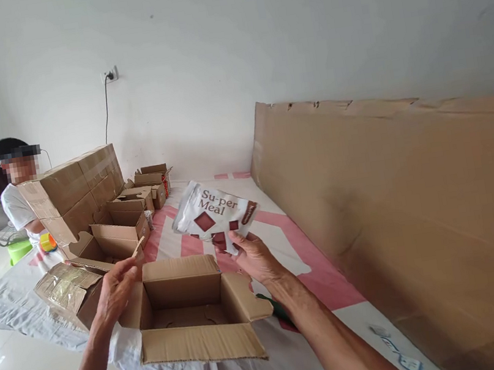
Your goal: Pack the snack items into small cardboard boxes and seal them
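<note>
Fingers (239,240) of our right hand (254,259) are pinched on the bottom edge of a white pouch (212,215) that reads "Su-per Meal" with dark red squares on it. We hold it up in the air, tilted, just above and behind the far flap of the open cardboard box (190,308) right in front of us. So the pouch is not in the box; it hangs over the pink and white sheet (316,273) between the box and the row of cartons further back.

Our left hand (117,291) sits at the box's left flap, fingers loosely curled and a bit apart, thumb up top. It looks like it's touching the flap edge, but we can't tell if it really grips it. The box is open, all four flaps folded out, and nothing shows inside but the bottom flaps.

Left of it lies a bundle of flattened packs in clear wrap (65,289), and behind that several small open cartons (119,232) plus a big taped carton (74,189). A large sheet of cardboard (407,198) leans along the wall on the right. Another person (19,194) in a white shirt sits at the far left, partly hidden by the big carton, with a roll of yellow tape (47,242) near them.
</note>
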{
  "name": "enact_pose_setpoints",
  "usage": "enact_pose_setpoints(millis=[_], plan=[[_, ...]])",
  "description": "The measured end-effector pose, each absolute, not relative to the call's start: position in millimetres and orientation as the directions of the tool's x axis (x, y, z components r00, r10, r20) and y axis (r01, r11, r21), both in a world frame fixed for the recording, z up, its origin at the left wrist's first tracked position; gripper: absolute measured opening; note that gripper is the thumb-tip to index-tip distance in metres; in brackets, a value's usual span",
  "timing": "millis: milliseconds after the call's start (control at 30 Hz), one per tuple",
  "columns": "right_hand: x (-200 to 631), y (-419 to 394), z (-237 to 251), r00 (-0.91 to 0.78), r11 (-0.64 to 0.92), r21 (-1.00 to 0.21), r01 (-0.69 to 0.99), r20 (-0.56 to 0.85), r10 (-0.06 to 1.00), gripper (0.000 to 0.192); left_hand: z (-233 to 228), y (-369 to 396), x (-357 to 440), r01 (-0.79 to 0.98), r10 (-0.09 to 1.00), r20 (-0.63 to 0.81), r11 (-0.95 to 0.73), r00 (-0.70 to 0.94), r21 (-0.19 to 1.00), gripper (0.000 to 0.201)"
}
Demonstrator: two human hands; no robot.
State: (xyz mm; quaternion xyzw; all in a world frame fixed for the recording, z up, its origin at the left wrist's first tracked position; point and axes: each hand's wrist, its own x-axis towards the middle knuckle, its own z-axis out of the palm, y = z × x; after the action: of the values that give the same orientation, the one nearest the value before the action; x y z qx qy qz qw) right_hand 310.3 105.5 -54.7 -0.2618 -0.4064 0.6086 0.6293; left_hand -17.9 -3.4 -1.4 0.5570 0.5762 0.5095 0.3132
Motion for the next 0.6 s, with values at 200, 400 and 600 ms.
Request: enact_pose_setpoints(millis=[200,400,600], plan=[[330.8,118.0,-78.7,0.058,0.109,-0.775,-0.622,0.093,0.994,0.052,-27.6,-30.9,-43.5,0.254,0.94,0.09,-0.003,-0.329,0.967,0.077],[327.8,111.5,-108.1,0.105,0.059,-0.74,-0.67,-0.016,0.994,0.05,-62.2,-39.4,-48.1,0.24,0.926,-0.062,0.161,-0.372,0.957,0.087],[324.2,101.8,-136.0,0.063,-0.065,-0.749,-0.659,-0.141,0.988,0.048,-104.1,-12.8,-71.1,0.291,0.873,-0.053,0.218,-0.484,0.932,0.093]])
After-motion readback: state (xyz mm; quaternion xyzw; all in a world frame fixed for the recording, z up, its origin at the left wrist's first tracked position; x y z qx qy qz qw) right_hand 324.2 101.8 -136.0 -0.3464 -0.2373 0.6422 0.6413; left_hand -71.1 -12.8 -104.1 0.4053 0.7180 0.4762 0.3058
